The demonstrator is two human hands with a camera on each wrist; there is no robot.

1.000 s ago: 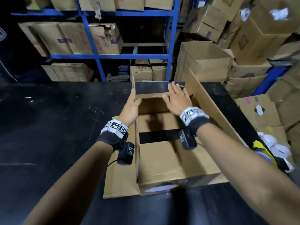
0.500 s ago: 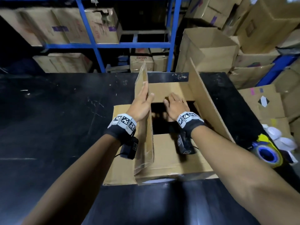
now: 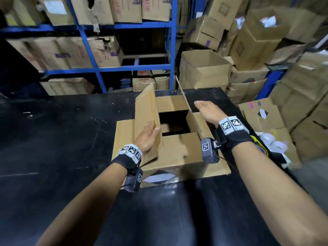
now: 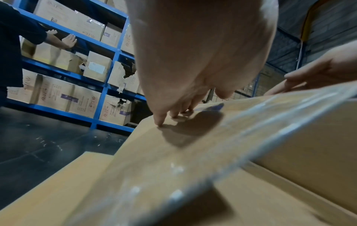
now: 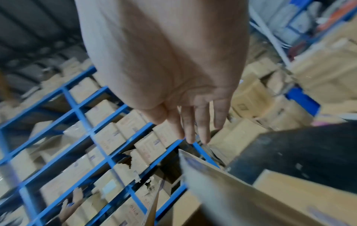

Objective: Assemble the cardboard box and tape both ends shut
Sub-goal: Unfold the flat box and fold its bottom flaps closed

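A cardboard box (image 3: 177,153) lies open-end up on the black table (image 3: 62,139), its near and far short flaps folded in. The left long flap (image 3: 145,107) stands tilted over the opening, and my left hand (image 3: 148,134) presses flat on its outer face; straight fingers (image 4: 159,120) touch the cardboard (image 4: 193,152). The right long flap (image 3: 195,119) stands up, seen edge-on. My right hand (image 3: 206,110) is just outside it with straight fingers (image 5: 193,130) near the flap's edge (image 5: 222,183); contact is unclear. A tape roll (image 3: 260,148) lies partly hidden behind my right wrist.
A blue shelf rack (image 3: 170,50) full of cartons stands behind the table. An open carton (image 3: 204,68) and piles of boxes crowd the back right. Another person's hands (image 4: 63,39) reach into the shelves at the far left.
My right hand came up out of the box and moved to the outer side of the right flap. My left hand stayed on the left flap.
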